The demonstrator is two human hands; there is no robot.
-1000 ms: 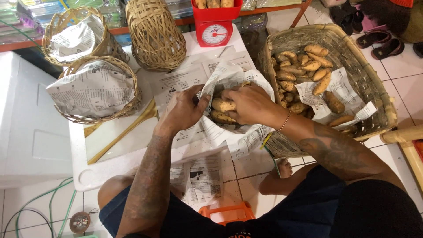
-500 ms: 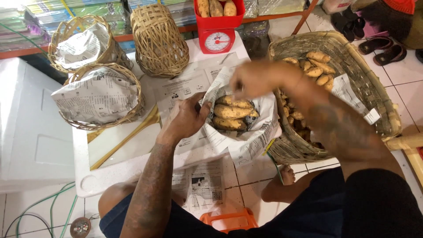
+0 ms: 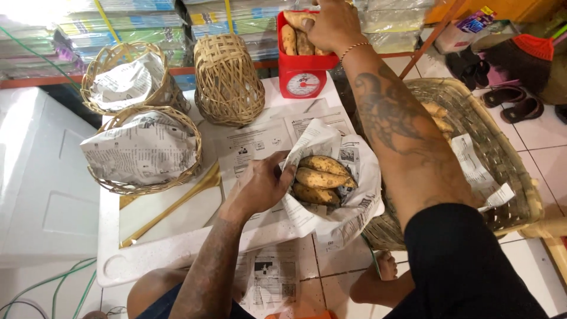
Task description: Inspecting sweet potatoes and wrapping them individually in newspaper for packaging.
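While our left hand [image 3: 260, 186] grips the rim of a newspaper-lined basket [image 3: 354, 204], fingers curled over the paper edge, we reach our right hand [image 3: 333, 23] far forward to the red kitchen scale [image 3: 302, 74] at the back of the white board [image 3: 171, 248]. That right hand rests on the sweet potatoes [image 3: 293, 36] piled in the scale's tray; its fingers bend down over them, but we cannot tell whether they are clamped on one or just lying on top. We wear a thin bracelet [image 3: 353, 47] on that wrist.

Inside the basket under our left hand lie three tan sweet potatoes [image 3: 319, 177], stacked side by side on the newspaper. To our right stands a large woven basket [image 3: 502, 171], also lined with paper, and a few more sweet potatoes [image 3: 436, 115] show in it behind our forearm.

On the left side of the board sit two smaller woven baskets closed over with newspaper, one [image 3: 142, 147] nearer us and one [image 3: 130, 80] behind it, touching. Just beside them an empty woven basket [image 3: 227, 80] stands upside down. A yellow stick [image 3: 171, 207] lies slantwise on the board near the closer wrapped basket. Loose sheets of newspaper [image 3: 260, 136] are spread under the baskets, and another sheet [image 3: 269, 280] lies on the tiled floor between our knees. Sandals [image 3: 511, 103] sit on the floor at the far right.
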